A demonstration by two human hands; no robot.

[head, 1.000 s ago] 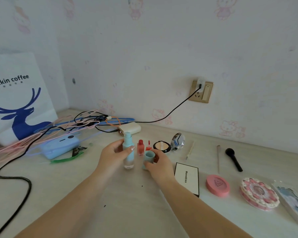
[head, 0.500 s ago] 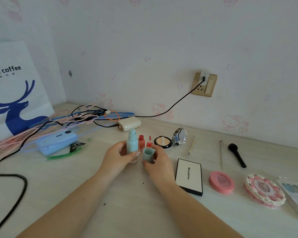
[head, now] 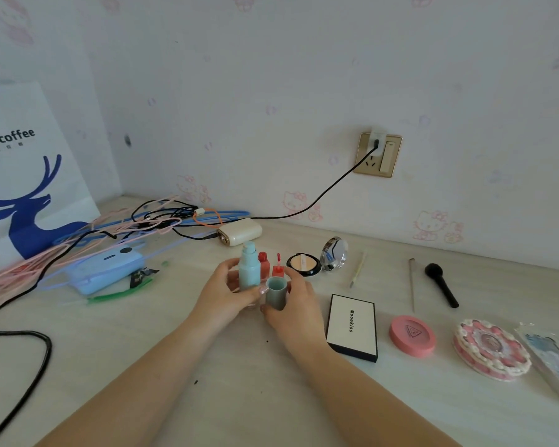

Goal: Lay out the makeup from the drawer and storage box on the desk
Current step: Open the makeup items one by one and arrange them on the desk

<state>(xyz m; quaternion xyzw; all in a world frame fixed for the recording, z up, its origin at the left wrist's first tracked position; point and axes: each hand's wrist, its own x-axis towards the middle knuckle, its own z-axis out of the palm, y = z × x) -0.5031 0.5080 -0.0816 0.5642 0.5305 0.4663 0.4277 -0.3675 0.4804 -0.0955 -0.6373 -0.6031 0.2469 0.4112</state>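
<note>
Teal pump bottle (head: 249, 269) upright, uncapped, just left of the red lip tints (head: 264, 264); left hand (head: 221, 293) wraps it. Right hand (head: 296, 306) grips its teal cap (head: 276, 292), mouth up, beside the bottle. Step in hand: likely recapping; next, invert cap, seat over nozzle.

A pale matt wood-grain table (head: 142, 343) is seen; the bottle (head: 249, 269) and cap (head: 276, 293) look smooth matt plastic; the mirror (head: 335, 254) is glossy.
</note>
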